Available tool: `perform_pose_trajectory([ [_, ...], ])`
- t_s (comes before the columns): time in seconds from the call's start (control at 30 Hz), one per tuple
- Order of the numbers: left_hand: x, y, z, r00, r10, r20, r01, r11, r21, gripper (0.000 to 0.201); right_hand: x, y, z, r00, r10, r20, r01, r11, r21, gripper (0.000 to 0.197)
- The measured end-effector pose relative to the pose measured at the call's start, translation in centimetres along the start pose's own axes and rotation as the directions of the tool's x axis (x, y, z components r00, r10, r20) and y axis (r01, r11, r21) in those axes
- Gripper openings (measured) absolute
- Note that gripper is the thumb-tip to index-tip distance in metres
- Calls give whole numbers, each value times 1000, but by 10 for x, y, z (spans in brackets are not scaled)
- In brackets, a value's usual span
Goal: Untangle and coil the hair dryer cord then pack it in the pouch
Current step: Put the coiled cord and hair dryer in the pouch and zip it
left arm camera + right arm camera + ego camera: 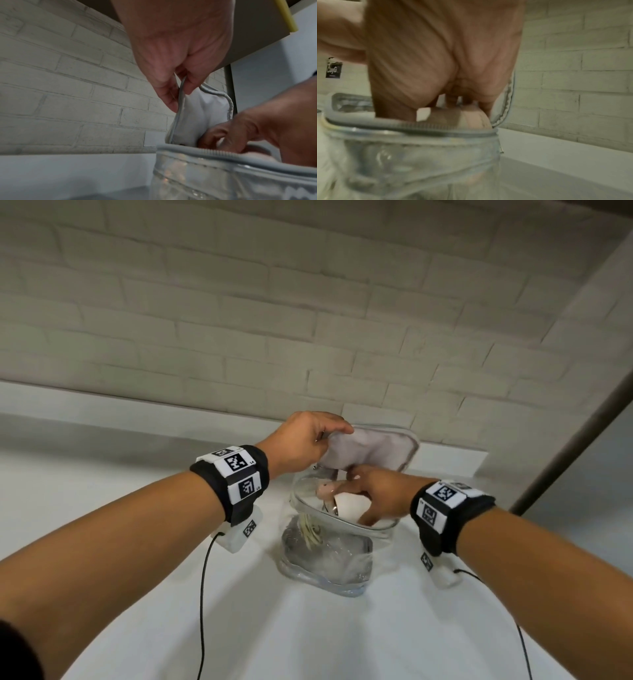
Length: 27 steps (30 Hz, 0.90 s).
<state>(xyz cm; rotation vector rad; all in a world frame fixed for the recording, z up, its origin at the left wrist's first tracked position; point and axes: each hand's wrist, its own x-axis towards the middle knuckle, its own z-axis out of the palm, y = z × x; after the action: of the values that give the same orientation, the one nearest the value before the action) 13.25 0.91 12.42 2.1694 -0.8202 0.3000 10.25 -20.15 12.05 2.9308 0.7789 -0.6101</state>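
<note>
A clear plastic pouch with a grey zip rim stands on the white counter. Its pale padded lid is lifted open. My left hand pinches the lid's zip edge and holds it up. My right hand reaches into the pouch mouth, fingers curled on the pink and white hair dryer, which pokes out of the top. The coiled cream cord shows through the pouch wall, low on the left. In the right wrist view the dryer's pink body sits just above the zip rim.
The white counter runs back to a pale brick wall. A low white ledge lies behind the pouch. A dark slanted post rises at the right. Black sensor cables hang from both wristbands.
</note>
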Motion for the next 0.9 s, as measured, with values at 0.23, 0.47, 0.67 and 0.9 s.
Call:
perform_pose_trajectory([
  [0.23,-2,4,-1,1000,-9,9,9,1000,8,55,0,-25,-2,980,126,155,-121,992,-38,64],
  [0.47,-10,3,-10,998,-32,46,35,998,-56,51,1,-53,-5,980,105,169,-94,993,-67,43],
  [0.67,-27,-4,-15,990,-117,78,127,983,-134,34,-65,-39,-61,999,-39,11,36,974,222,39],
  [0.9,-45,1,-10,970,-141,196,161,983,-90,27,-73,-30,-81,902,90,-422,134,871,473,26],
])
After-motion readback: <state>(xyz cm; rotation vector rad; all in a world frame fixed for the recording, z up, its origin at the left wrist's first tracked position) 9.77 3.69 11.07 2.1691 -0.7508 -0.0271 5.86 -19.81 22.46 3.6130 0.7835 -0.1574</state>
